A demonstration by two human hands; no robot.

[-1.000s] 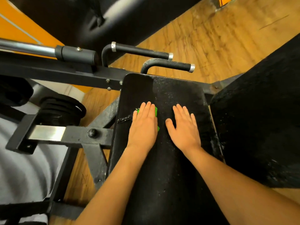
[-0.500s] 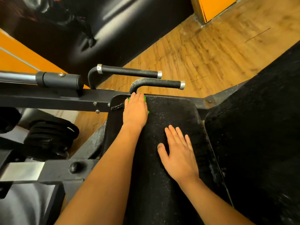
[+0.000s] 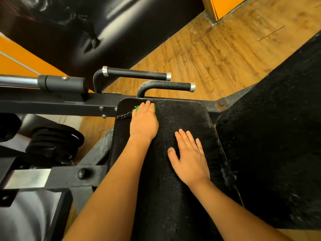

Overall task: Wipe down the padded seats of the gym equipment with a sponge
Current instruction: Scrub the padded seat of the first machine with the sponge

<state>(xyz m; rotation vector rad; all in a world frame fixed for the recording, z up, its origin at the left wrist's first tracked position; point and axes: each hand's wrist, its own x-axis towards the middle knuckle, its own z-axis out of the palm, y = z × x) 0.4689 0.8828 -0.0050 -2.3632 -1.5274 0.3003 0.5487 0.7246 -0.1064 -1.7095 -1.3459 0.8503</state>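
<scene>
A: Where is the sponge?
B: Under the left hand (image 3: 144,122), at the far left corner of the padded seat (image 3: 184,115). Only slivers of the green sponge (image 3: 137,108) show past the fingertips and beside the palm.
A: Is the hand gripping it?
B: No. The fingers lie straight and close together on top, so the palm presses the sponge onto the pad. I judge that a flat press keeps the sponge's whole face in contact.
A: And the right hand (image 3: 189,157)?
B: It rests flat on the seat, nearer and to the right, well apart from the sponge. Its fingers are straight, slightly fanned, and hold nothing. It looks placed as a prop while the person leans over.
A: What surrounds the pad?
B: 2 black handles (image 3: 135,73) jut out just beyond the far edge. A dark frame bar (image 3: 52,101) runs off left, and weight plates (image 3: 52,145) sit lower left. A second black pad (image 3: 278,136) rises on the right above the wooden floor (image 3: 217,49).
A: How far along is the wiping?
B: Pale specks dot the far half, so I guess this seat is mid-wipe. The corner lies close to the nearer handle's bend, so the fingertips could knock it.
</scene>
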